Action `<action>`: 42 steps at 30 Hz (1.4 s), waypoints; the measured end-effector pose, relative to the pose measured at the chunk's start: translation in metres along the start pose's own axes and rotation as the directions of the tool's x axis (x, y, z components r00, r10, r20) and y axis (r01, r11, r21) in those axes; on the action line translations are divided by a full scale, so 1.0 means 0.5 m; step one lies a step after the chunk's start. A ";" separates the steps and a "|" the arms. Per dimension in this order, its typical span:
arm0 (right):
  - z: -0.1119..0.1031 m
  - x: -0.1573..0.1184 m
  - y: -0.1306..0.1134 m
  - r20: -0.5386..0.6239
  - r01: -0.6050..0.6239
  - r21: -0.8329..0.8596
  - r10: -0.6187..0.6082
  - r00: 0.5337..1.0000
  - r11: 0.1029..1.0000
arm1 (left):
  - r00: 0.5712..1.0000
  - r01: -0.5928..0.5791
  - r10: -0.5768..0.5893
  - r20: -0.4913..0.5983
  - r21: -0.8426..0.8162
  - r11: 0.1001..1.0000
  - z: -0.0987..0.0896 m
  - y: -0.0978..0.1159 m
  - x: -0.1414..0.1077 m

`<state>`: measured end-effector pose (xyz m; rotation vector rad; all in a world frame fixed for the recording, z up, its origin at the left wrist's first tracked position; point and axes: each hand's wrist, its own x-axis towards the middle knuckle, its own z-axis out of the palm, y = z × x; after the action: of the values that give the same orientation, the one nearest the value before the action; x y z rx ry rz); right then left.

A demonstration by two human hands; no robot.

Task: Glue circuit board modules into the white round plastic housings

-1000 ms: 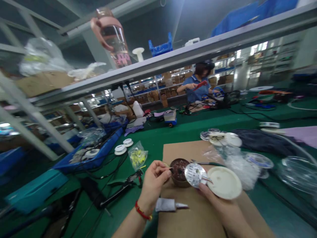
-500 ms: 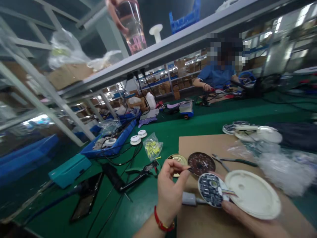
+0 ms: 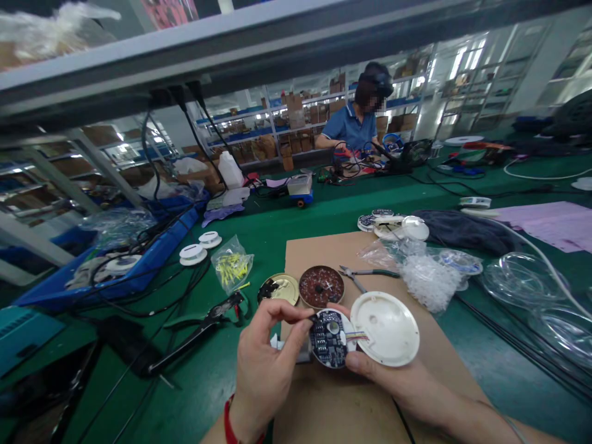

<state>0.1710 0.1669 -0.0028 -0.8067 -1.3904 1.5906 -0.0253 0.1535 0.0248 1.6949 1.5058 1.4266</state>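
My right hand (image 3: 393, 379) grips a round circuit board (image 3: 329, 346), thumb on its edge and fingers behind. Thin coloured wires (image 3: 357, 336) join the board to a round white plastic cover (image 3: 386, 330), which rests against the same hand. My left hand (image 3: 272, 361) is closed in a pinch at the board's upper left edge. A tiny dark piece shows at its fingertips, too small to name. Below the board, a grey part (image 3: 304, 353) is mostly hidden. Behind the hands stand a round tin of small dark red-brown pieces (image 3: 319, 280) and a gold-coloured round lid (image 3: 287, 287).
Cardboard (image 3: 314, 246) covers part of the green bench. Cutting pliers (image 3: 370, 272) and a bag of white pieces (image 3: 430, 283) lie behind the cover. At left are wire strippers (image 3: 217, 317), a bag of yellow pieces (image 3: 231, 268) and a blue crate (image 3: 157, 246). A co-worker (image 3: 354, 126) sits opposite.
The view has swung to the right. My left hand's pinched fingertips have come from a gap left of the board to its edge. The right hand still holds the board and cover.
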 end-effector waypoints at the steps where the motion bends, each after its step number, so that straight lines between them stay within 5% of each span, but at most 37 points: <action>1: 0.000 -0.001 0.002 0.002 -0.006 -0.010 0.006 1.000 1.000 | 1.000 0.002 -0.002 -0.017 -0.006 1.000 -0.001 0.000 0.004; 7: -0.002 0.003 0.014 -0.156 0.032 -0.181 -0.061 0.986 0.983 | 0.987 0.093 -0.102 -0.126 -0.072 0.993 -0.011 -0.032 0.051; 15: -0.003 0.021 0.013 -0.331 0.123 -0.131 -0.160 0.930 0.984 | 0.992 0.124 -0.125 0.032 0.020 0.992 -0.007 -0.074 0.066; 27: 0.004 0.018 0.008 -0.305 0.109 -0.076 -0.127 0.944 0.991 | 0.987 0.094 -0.141 0.072 0.444 0.891 -0.001 -0.124 0.095; 42: 0.002 0.020 0.017 -0.275 0.088 -0.048 -0.098 0.957 0.995 | 0.980 0.055 -0.170 0.099 0.689 0.723 -0.025 -0.094 0.087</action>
<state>0.1645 0.1752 -0.0102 -0.9321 -1.2378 1.3274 -0.0630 0.2033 0.0063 2.0004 2.1678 0.6551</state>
